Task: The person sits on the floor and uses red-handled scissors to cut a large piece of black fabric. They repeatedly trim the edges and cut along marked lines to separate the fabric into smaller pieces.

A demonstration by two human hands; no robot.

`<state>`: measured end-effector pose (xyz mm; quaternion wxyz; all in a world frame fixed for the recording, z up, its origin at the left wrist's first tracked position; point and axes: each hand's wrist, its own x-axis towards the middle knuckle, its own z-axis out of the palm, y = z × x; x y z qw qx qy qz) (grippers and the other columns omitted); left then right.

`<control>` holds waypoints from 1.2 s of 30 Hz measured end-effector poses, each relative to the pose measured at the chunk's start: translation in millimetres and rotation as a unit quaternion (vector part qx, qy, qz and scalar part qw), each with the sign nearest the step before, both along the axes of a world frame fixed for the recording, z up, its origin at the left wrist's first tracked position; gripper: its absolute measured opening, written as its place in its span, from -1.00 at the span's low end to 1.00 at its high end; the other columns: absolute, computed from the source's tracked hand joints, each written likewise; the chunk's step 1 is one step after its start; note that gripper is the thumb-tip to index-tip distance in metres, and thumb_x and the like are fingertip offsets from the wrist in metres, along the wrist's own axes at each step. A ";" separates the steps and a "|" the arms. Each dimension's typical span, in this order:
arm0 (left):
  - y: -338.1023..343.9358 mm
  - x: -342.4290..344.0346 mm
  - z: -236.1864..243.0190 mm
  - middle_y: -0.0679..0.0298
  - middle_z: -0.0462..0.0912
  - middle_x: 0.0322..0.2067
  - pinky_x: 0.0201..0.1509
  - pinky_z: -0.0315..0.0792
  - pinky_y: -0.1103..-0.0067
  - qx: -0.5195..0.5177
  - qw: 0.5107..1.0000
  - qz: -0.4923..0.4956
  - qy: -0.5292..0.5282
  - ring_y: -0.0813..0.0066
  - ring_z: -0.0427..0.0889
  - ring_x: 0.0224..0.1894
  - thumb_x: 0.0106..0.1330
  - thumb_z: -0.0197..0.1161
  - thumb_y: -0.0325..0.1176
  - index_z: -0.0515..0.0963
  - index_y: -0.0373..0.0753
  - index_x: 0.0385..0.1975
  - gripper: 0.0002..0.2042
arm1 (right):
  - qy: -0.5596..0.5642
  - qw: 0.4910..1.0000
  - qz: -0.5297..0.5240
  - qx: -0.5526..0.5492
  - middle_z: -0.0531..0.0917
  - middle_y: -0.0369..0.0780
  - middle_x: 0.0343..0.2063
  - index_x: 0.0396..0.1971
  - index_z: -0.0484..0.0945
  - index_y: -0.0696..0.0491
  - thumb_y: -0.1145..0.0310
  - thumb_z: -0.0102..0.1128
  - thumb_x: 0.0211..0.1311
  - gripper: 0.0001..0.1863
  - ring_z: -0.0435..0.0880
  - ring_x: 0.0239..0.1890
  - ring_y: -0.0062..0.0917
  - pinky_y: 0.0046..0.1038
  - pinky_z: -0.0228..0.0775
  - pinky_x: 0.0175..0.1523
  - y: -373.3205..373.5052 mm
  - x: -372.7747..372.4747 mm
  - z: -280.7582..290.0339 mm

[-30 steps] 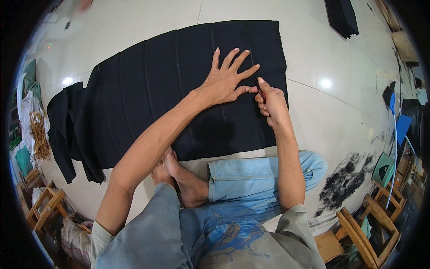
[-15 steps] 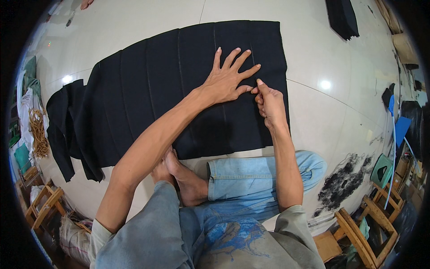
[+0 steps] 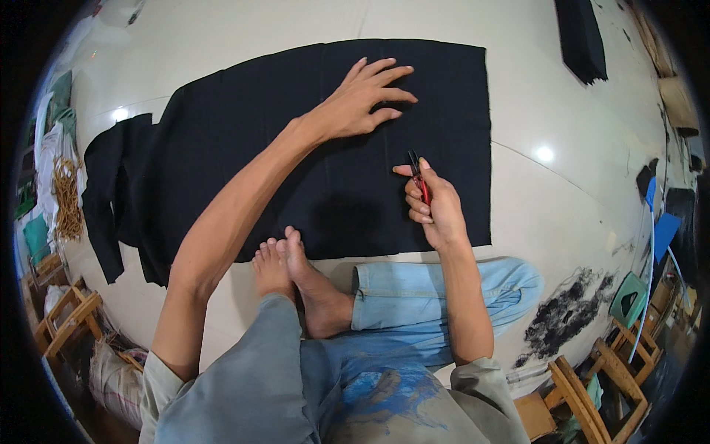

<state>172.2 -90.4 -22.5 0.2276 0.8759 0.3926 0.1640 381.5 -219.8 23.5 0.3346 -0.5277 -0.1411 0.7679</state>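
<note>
A large sheet of black cloth [image 3: 251, 140] lies spread on the floor, its left end bunched into folds. My left hand [image 3: 370, 96] rests over its upper right part with the fingers spread, holding nothing. Lower and to the right, over the cloth, my right hand [image 3: 436, 203] is closed round a slim red-and-black tool [image 3: 424, 185]. The black tip points up and away from me, and the fingers hide most of the handle. Its exact kind cannot be made out.
Another black cloth piece [image 3: 580, 41] with a ragged end lies at the far right. Black smudges [image 3: 569, 307] mark the pale tiled floor. Wooden frames [image 3: 614, 385] stand at the lower right, a blue-handled tool [image 3: 651, 196] above them. Rope [image 3: 66, 196] hangs at the left.
My right hand has drawn down from beside the left thumb, and the red-and-black tool now shows in it. My left hand has shifted slightly up. The cloth's pale lines look fainter.
</note>
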 end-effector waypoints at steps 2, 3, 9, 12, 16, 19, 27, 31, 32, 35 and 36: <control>10.1 -0.6 -1.0 0.31 0.24 0.47 0.61 -0.24 -0.03 -0.004 0.999 -0.028 0.034 0.18 0.04 0.56 0.39 0.24 -0.12 0.62 0.16 0.16 -0.65 | 0.009 1.000 -0.016 0.000 0.36 -0.45 -0.65 0.01 0.53 0.29 0.05 -0.11 0.61 -0.47 0.17 -0.73 -0.85 -0.72 -0.05 -0.69 0.6 -18.7 -3.3; 12.9 -0.7 -5.1 0.31 0.24 0.47 0.61 -0.23 -0.03 0.010 0.999 -0.032 0.040 0.18 0.05 0.55 0.37 0.26 -0.08 0.62 0.17 0.16 -0.64 | 0.011 1.000 -0.024 0.000 0.36 -0.45 -0.65 0.00 0.53 0.30 0.05 -0.11 0.60 -0.47 0.17 -0.73 -0.85 -0.72 -0.05 -0.69 1.2 -25.8 -4.8; 29.7 -2.2 -31.7 0.32 0.24 0.47 0.59 -0.09 0.02 0.067 0.997 0.005 0.029 0.18 0.12 0.52 0.20 0.30 0.22 0.34 0.25 0.41 -0.27 | -0.086 0.996 -0.015 0.019 0.38 -0.43 -0.69 -0.13 0.60 0.30 0.05 -0.05 0.57 -0.47 0.17 -0.77 -0.84 -0.71 -0.08 -0.72 19.7 -48.4 -12.2; 38.4 -5.1 -37.9 0.26 0.17 0.50 0.58 -0.05 0.03 0.109 0.992 0.026 0.065 0.09 0.09 0.52 0.00 0.27 0.48 0.20 0.22 0.48 -0.01 | -0.126 0.992 -0.002 0.024 0.38 -0.43 -0.71 -0.18 0.63 0.27 0.05 -0.03 0.55 -0.49 0.17 -0.78 -0.84 -0.70 -0.08 -0.72 27.5 -53.8 -11.0; 38.8 1.6 -34.9 0.23 0.11 0.52 0.57 -0.05 0.03 0.110 0.987 0.047 0.111 0.04 0.06 0.53 -0.10 0.21 0.61 0.21 0.20 0.48 0.08 | -0.163 0.987 0.009 0.014 0.38 -0.44 -0.72 -0.23 0.63 0.24 0.06 -0.03 0.55 -0.51 0.17 -0.78 -0.84 -0.71 -0.08 -0.72 29.3 -55.2 -11.6; 35.1 5.6 -36.5 0.22 0.09 0.52 0.57 -0.04 0.03 0.114 0.985 0.067 0.111 0.04 0.05 0.53 -0.08 0.18 0.62 0.19 0.19 0.49 0.08 | -0.171 0.985 0.001 0.012 0.37 -0.44 -0.72 -0.24 0.63 0.23 0.07 -0.03 0.55 -0.52 0.17 -0.78 -0.83 -0.71 -0.08 -0.72 29.6 -59.1 -9.6; 33.4 7.7 -39.9 0.21 0.11 0.52 0.55 -0.01 0.03 0.128 0.983 0.079 0.106 0.02 0.07 0.53 -0.08 0.15 0.63 0.17 0.15 0.50 0.10 | -0.158 0.987 -0.010 -0.015 0.34 -0.46 -0.71 -0.18 0.62 0.26 0.06 -0.02 0.54 -0.51 0.14 -0.78 -0.84 -0.70 -0.09 -0.72 31.4 -61.1 -8.2; 32.8 6.2 -42.1 0.19 0.12 0.51 0.54 0.02 0.03 0.144 0.982 0.076 0.096 0.02 0.08 0.52 -0.07 0.15 0.62 0.18 0.13 0.50 0.10 | -0.147 0.989 -0.014 -0.015 0.36 -0.45 -0.72 -0.23 0.63 0.24 0.06 -0.01 0.54 -0.51 0.17 -0.77 -0.83 -0.70 -0.07 -0.71 36.0 -62.0 -7.5; 32.9 7.2 -41.2 0.18 0.12 0.51 0.54 0.02 0.03 0.143 0.982 0.075 0.100 0.02 0.08 0.52 -0.06 0.15 0.62 0.18 0.12 0.50 0.09 | -0.146 0.989 -0.019 -0.014 0.36 -0.45 -0.72 -0.23 0.64 0.24 0.06 -0.01 0.54 -0.51 0.17 -0.77 -0.83 -0.70 -0.07 -0.71 36.5 -62.1 -8.2; 33.3 9.0 -40.5 0.16 0.11 0.51 0.54 0.02 0.03 0.143 0.981 0.073 0.111 0.01 0.08 0.52 -0.04 0.14 0.61 0.17 0.10 0.50 0.09 | -0.141 0.989 -0.033 -0.014 0.36 -0.45 -0.72 -0.22 0.64 0.25 0.06 -0.01 0.54 -0.51 0.17 -0.77 -0.82 -0.70 -0.07 -0.71 36.7 -64.2 -10.9; 33.6 8.1 -41.5 0.15 0.11 0.51 0.54 0.02 0.03 0.145 0.980 0.072 0.114 0.00 0.08 0.52 -0.03 0.14 0.61 0.17 0.10 0.50 0.08 | -0.136 0.990 -0.038 -0.017 0.36 -0.44 -0.72 -0.21 0.64 0.25 0.06 0.00 0.54 -0.51 0.18 -0.77 -0.81 -0.70 -0.07 -0.71 36.8 -65.6 -10.9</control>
